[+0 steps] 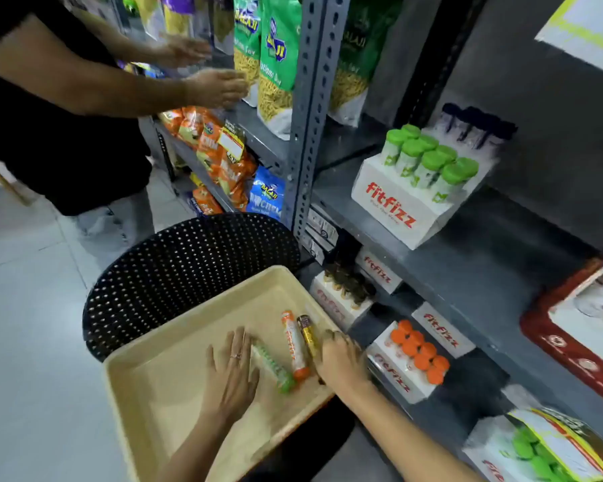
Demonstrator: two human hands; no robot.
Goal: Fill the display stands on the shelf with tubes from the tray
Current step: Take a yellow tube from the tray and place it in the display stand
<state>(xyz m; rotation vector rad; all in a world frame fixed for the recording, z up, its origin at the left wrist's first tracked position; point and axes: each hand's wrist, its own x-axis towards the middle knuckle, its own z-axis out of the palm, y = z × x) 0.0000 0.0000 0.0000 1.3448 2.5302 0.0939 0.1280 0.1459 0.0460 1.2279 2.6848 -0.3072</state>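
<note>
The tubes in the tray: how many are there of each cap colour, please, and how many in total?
Green-capped tube: 1
Orange-capped tube: 1
Gold tube, partly hidden by the right hand, cap not visible: 1
Total in the tray: 3

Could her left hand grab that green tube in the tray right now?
Probably yes. The left hand lies flat in the tray, right beside the green tube, with nothing between them; the orange tube lies on the far side.
</note>
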